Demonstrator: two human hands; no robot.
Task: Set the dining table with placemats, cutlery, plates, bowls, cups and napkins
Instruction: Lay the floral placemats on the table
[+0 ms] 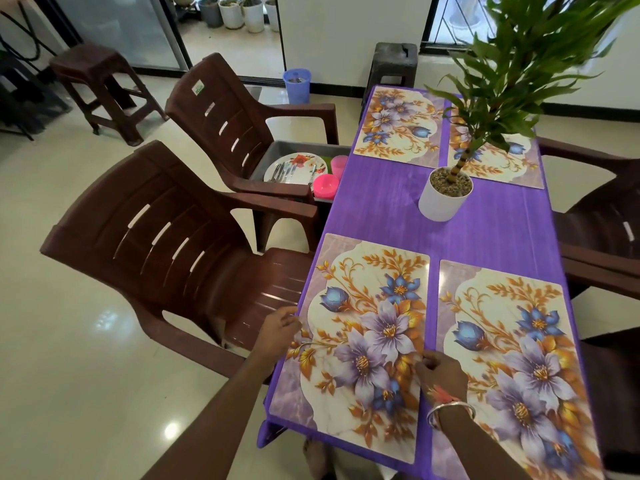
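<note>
A person's left hand (278, 329) and right hand (441, 374) pinched the two long edges of the near placemat (363, 341), which lay at the left front corner of the purple tabletop (485, 230). Its long axis ran straight away from the person, along the length of the table. Three more placemats (512, 358) (394, 126) (502, 161) lay flat at the other settings, so the mats looked all but done.

The rest of the setting waited in a grey tub (273, 150) on the seat of the far chair (221, 109), ahead and to the left of both hands, just beside the table's left edge. It held plates (294, 164) with cutlery (282, 172) across them, pink cups (338, 165) and a pink bowl (325, 185). The left hand was the nearer of the two and had an open path past the near chair (156, 237). A potted plant (445, 195) stood mid-table, well right of that path.
</note>
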